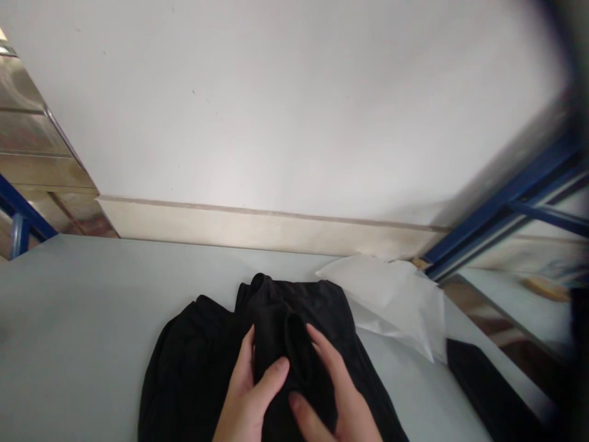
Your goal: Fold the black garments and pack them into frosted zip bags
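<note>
A black cloth garment (193,368) lies spread on the table in front of me, its lower part running out of view. Near its middle, a fold of the black fabric rises toward me. My left hand (253,393) grips that fold from the left, thumb on top and fingers behind it. From the right, my right hand (338,393) has its fingers and thumb around the same cloth, where a curled edge forms a loop. The fabric hides some fingertips. What kind of garment it is, I cannot tell.
A translucent white plastic bag (391,294) lies right of the garment on the grey table (83,319). Beyond it is a dark flat piece (488,380). A white wall (276,110) stands behind the table, with blue metal frames (497,202) on both sides.
</note>
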Available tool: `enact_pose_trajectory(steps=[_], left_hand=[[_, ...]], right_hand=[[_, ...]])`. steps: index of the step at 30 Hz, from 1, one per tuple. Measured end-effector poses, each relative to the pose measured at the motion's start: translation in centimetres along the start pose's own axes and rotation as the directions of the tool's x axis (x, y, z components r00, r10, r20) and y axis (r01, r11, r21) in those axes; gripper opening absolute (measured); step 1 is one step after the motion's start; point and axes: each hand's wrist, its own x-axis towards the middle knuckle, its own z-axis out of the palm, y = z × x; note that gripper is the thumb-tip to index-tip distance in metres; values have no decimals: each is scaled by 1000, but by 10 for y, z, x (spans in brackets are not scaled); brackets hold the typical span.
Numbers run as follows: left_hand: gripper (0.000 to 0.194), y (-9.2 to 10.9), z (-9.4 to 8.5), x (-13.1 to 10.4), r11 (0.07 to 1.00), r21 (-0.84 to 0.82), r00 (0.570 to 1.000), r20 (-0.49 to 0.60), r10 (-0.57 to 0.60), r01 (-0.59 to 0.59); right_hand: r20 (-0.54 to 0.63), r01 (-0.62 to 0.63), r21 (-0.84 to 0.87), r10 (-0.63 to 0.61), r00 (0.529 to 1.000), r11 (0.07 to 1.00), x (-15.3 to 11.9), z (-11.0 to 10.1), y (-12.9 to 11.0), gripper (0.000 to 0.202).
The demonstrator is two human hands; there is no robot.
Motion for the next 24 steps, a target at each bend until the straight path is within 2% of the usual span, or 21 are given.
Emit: enact_pose_trajectory(steps=[2, 4, 6, 7, 9, 10, 11, 12, 13, 14, 15, 16, 17, 18, 19, 20, 21, 23, 24], left_hand=[[54, 5, -1, 0, 995, -63, 997, 20, -75, 76], [53, 12, -8, 1, 973, -151, 985, 13, -172, 172], [50, 20, -22, 2, 961, -186, 972, -74, -222, 205], [48, 24, -30, 2, 972, -171, 970, -157, -185, 158], [43, 32, -46, 0, 997, -36, 943, -328, 49, -64], [40, 36, -52, -3, 976, 104, 900, -377, 218, -193], [37, 38, -56, -5, 912, 286, 851, -357, 386, -293], [35, 38, -56, -8, 799, 486, 822, -246, 513, -353], [33, 37, -53, -10, 634, 666, 821, -57, 568, -393], [33, 35, -48, -10, 428, 792, 829, 166, 534, -435], [36, 31, -40, -9, 211, 846, 821, 366, 438, -489], [41, 26, -32, -7, 18, 843, 799, 503, 330, -538], [46, 20, -24, -3, -138, 819, 779, 573, 254, -557], [47, 16, -19, 1, -251, 807, 776, 586, 233, -535], [44, 13, -18, 5, -312, 816, 785, 565, 254, -487], [37, 11, -21, 7, -318, 842, 795, 526, 302, -436], [31, 12, -29, 8, -276, 877, 802, 474, 362, -393], [24, 18, -60, 2, -87, 940, 794, 327, 512, -330], [28, 22, -81, -5, 30, 960, 788, 210, 579, -278]], right_hand=[[-103, -61, 241, 88, 991, 969, 6, -1, -7, 55], [-136, -103, 430, 177, 975, 897, 11, -11, -11, 50], [-177, -121, 461, 224, 958, 879, 11, -26, -6, 51], [-225, -109, 408, 215, 950, 906, 10, -34, 1, 52], [-369, -39, 174, 102, 924, 984, 5, -49, 19, 53], [-437, 2, 7, 1, 899, 1000, 2, -55, 29, 52], [-475, 37, -177, -119, 872, 983, 0, -60, 37, 48], [-457, 69, -351, -235, 858, 934, -3, -63, 42, 44], [-386, 108, -497, -330, 861, 861, -4, -64, 45, 40], [-286, 156, -603, -395, 873, 783, -4, -63, 45, 39], [-182, 208, -670, -429, 885, 712, -2, -61, 44, 39], [-93, 252, -710, -443, 892, 657, 0, -57, 42, 41], [-38, 274, -735, -441, 897, 621, 3, -54, 40, 43], [-26, 270, -756, -439, 898, 597, 6, -51, 40, 44], [-34, 252, -773, -434, 900, 583, 8, -49, 42, 44], [-46, 235, -781, -428, 902, 578, 10, -48, 45, 43], [-53, 224, -781, -419, 906, 583, 11, -49, 50, 42], [-69, 214, -752, -397, 915, 624, 8, -53, 58, 42], [-74, 206, -724, -371, 925, 658, 5, -56, 61, 44]])
